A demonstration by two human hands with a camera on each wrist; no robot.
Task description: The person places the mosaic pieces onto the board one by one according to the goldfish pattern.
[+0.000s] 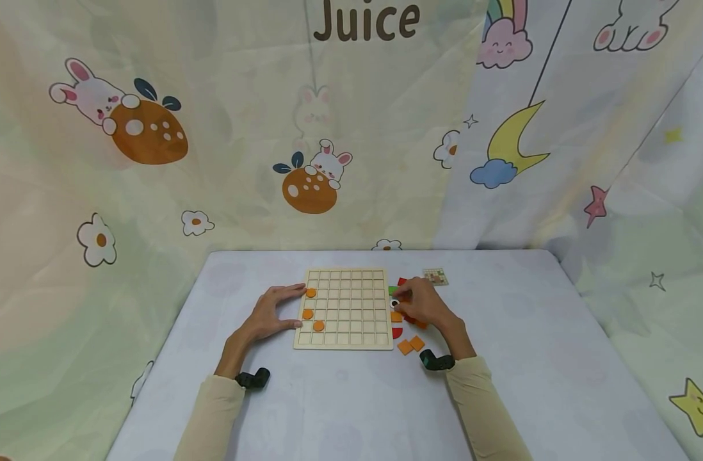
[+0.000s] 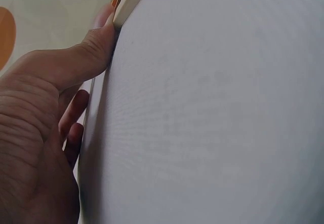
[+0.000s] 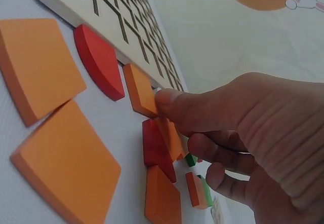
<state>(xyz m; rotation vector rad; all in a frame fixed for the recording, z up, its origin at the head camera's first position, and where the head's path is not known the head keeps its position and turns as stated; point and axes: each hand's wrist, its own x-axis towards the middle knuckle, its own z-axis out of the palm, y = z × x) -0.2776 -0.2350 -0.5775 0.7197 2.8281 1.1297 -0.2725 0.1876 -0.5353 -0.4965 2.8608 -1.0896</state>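
Note:
A square pale wooden board [image 1: 351,333] with a grid of cells lies on the table, bearing orange round pieces [image 1: 319,326] on its left side. My left hand [image 1: 265,314] rests at the board's left edge, thumb and fingers spread apart and touching it. In the left wrist view, the thumb [image 2: 96,51] lies against the board's edge. Just off the board's right edge, my right hand [image 1: 423,304] pinches a small round white eye piece [image 1: 394,303] with a black centre between thumb and index finger. The right wrist view hides most of that piece behind the thumb.
Orange squares [image 1: 417,344], a red rounded piece [image 1: 397,333], a green piece [image 1: 392,291] and other loose pieces lie right of the board, some beneath my right hand. A small picture card [image 1: 435,276] lies behind them. A printed cloth [image 1: 242,160] hangs behind the table.

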